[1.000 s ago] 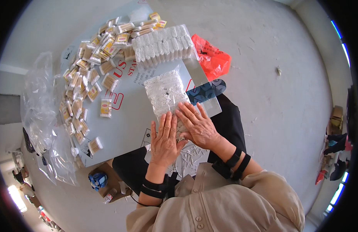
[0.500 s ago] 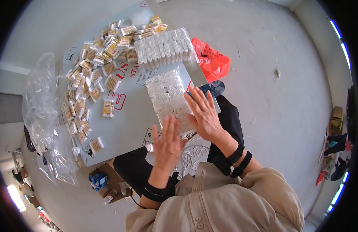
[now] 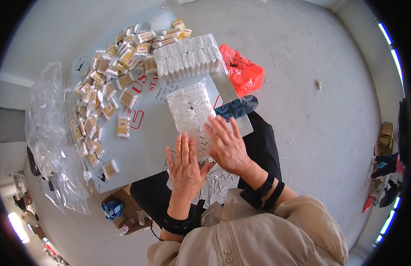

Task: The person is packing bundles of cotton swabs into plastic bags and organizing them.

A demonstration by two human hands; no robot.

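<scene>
A clear-wrapped block of cotton swab packs (image 3: pixel 187 106), white tips up, lies on the table's near right part. My left hand (image 3: pixel 186 163) is at its near left edge, fingers stretched out and pointing away from me. Over the near right corner of the block is my right hand (image 3: pixel 228 148), fingers straight and slightly apart, a little blurred. Both palms face down, so their exact contact with the block is hidden. Neither hand grips anything. Just beyond lies a second wrapped block (image 3: pixel 187 57) of the same kind.
Loose small swab packs (image 3: pixel 99 88) with yellow labels are heaped along the table's (image 3: pixel 147 150) left and far side. Clear plastic bags (image 3: pixel 48 119) hang at the left edge. A red plastic bag (image 3: pixel 243 73) sits at the right. Below is a cardboard box (image 3: pixel 136 221).
My right hand has moved slightly toward me and left. My left hand has shifted a little left against the block's near side. The block looks nearly unmoved.
</scene>
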